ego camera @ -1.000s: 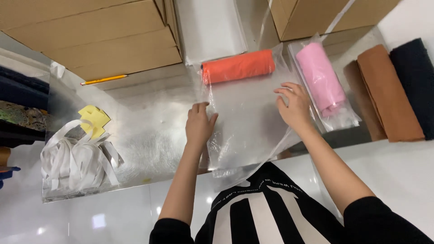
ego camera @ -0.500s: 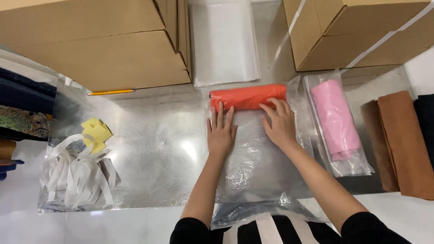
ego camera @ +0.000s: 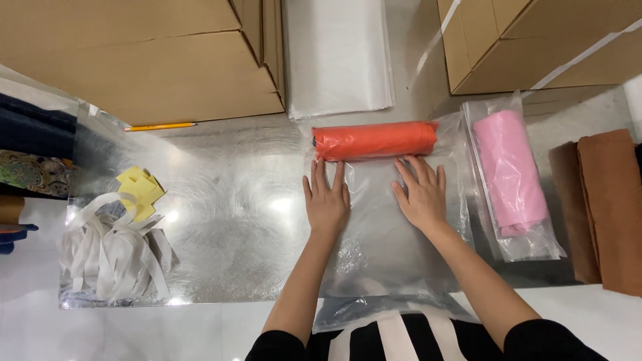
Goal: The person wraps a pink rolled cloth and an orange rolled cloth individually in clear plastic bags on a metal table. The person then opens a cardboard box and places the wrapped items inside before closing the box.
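Since a moment ago I see both hands, left hand (ego camera: pixel 327 200) and right hand (ego camera: pixel 421 194), slid back off the orange roll (ego camera: pixel 374 140), now flat just below it.

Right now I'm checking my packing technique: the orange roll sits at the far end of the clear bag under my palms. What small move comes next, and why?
Probably slide both palms toward you to press the air out. The left hand and right hand lie flat just below the orange roll, and the clear bag looks puffy and wrinkled near its open end.
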